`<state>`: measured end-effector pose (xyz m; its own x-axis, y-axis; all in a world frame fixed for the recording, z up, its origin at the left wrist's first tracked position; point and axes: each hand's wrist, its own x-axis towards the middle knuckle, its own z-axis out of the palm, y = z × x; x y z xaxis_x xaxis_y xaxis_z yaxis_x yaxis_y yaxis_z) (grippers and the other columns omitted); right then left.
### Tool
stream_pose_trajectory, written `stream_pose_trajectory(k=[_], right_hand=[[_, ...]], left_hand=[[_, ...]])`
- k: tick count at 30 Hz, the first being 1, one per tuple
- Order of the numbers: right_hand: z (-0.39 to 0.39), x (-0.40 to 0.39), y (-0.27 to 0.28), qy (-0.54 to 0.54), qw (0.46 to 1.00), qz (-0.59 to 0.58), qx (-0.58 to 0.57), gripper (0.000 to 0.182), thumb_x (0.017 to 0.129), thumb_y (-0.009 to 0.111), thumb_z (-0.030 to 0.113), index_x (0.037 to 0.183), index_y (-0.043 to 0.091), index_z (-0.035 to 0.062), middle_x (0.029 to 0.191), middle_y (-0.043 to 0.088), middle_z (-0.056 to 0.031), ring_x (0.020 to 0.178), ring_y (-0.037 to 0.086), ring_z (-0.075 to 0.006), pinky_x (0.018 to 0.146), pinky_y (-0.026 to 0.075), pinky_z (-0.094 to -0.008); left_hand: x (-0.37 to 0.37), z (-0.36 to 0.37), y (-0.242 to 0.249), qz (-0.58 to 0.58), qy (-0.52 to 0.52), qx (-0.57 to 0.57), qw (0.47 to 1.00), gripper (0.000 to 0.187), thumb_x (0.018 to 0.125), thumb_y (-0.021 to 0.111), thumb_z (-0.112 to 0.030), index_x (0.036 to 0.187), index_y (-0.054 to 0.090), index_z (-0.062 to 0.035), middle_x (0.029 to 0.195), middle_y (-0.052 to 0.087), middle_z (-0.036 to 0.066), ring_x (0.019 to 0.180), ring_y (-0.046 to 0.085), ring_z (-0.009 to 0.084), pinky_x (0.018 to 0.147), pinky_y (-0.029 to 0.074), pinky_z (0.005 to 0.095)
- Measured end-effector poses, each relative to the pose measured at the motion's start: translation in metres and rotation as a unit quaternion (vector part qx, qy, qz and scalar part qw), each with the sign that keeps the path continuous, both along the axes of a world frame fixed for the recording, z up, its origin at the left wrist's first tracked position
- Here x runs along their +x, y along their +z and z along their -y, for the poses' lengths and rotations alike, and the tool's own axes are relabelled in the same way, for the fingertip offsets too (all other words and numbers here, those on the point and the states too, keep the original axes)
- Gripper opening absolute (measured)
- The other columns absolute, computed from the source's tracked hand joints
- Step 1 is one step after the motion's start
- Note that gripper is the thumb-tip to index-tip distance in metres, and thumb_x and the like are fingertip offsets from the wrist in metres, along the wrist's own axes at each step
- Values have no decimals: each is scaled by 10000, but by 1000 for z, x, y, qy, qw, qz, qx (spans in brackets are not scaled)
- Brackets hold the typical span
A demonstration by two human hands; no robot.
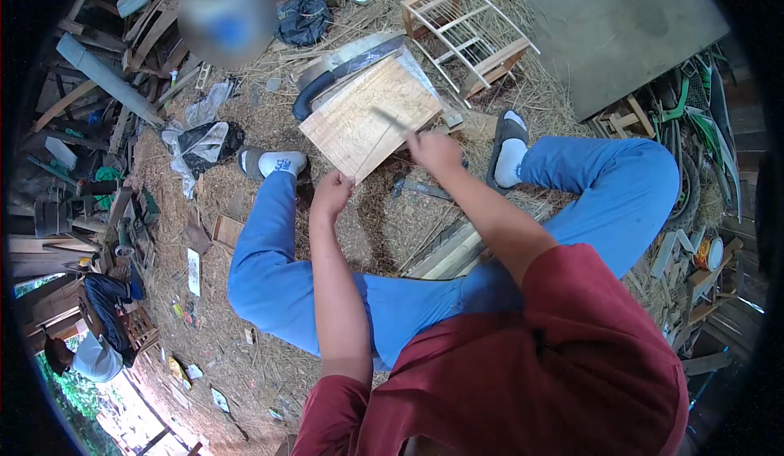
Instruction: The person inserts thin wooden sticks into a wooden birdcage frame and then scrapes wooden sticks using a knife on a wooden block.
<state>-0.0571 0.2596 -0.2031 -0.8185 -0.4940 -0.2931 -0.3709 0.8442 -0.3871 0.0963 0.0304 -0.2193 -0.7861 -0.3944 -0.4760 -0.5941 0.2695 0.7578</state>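
Observation:
A pale wooden board [371,117] lies tilted in front of me between my feet. My right hand [435,152] is closed around a knife, its handle hidden in the fist. The knife blade [389,118] points up and left over the board, slightly blurred. At the board's near corner, my left hand [332,193] is closed in a pinch. A thin stick [365,164] seems to run from those fingers across the board toward the knife. Just behind the board lies a large curved blade with a dark handle [314,94].
A small slatted wooden frame [469,35] stands beyond the board, beside a large flat sheet [625,31]. Straw and shavings cover the ground. Wood strips [447,250] lie between my legs. Black plastic bags [304,19] sit at the back. Another person [96,358] is at far left.

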Motion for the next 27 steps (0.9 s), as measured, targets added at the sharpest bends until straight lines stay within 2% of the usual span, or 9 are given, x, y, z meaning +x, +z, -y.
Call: stream_pose_trajectory(k=[2,7,11,13,15,17,19,23,27], right_hand=[[2,1,-4,-89,996,23,2,635,1019,418,587,861,749,68,861,736,-200,840,724,-395,775,573,-516],[-3,-1,-4,113,993,-28,11,633,1024,417,560,895,760,44,845,735,-207,826,722,-402,764,570,-519],[4,-1,-15,-99,995,-6,-28,635,1005,449,589,841,748,53,813,730,-198,835,725,-396,772,570,-517],[-2,19,3,104,994,-19,-4,667,1022,410,582,831,752,43,828,731,-202,842,724,-398,770,569,-518],[-3,13,-3,114,993,-22,0,671,1022,407,587,825,754,48,840,733,-201,835,723,-400,766,570,-524],[3,-6,-14,-87,996,7,-5,639,1004,446,599,837,758,66,851,734,-201,829,725,-392,757,575,-522],[7,8,-11,-81,997,17,-5,655,1010,422,603,859,773,70,849,739,-200,820,733,-383,746,581,-506],[5,3,-3,99,994,-40,10,674,1024,400,594,864,776,58,815,738,-187,776,734,-369,696,577,-503],[9,1,-6,-85,995,50,0,679,1012,406,623,893,780,70,849,743,-186,828,739,-363,734,583,-502]], left_hand=[[1,-3,1,6,5,-24,1000,238,900,700,-188,754,587,-38,661,618,54,609,555,154,591,452,341],[-4,-4,4,6,14,8,1000,247,899,695,-164,731,545,-61,639,594,44,592,545,148,583,447,332],[-2,-4,7,21,10,-14,1000,258,895,697,-178,726,545,-58,635,594,44,592,542,145,585,448,333],[-5,-3,7,25,11,-19,999,263,895,697,-181,721,541,-59,634,593,43,590,539,143,583,447,332],[-3,-3,9,21,9,-1,1000,263,894,697,-177,718,539,-62,627,586,41,592,533,138,585,445,332],[-2,-2,6,10,16,4,1000,265,893,697,-178,714,540,-63,628,584,42,596,532,137,586,445,331],[0,0,-1,0,15,9,1000,266,893,697,-180,710,541,-64,629,583,42,599,531,135,588,445,330],[-1,1,-6,-2,9,-3,1000,254,885,699,-181,719,550,-61,648,586,42,608,528,140,593,442,334],[-3,-5,14,31,22,-6,999,243,880,701,-182,724,556,-63,656,588,41,622,528,149,605,444,341]])
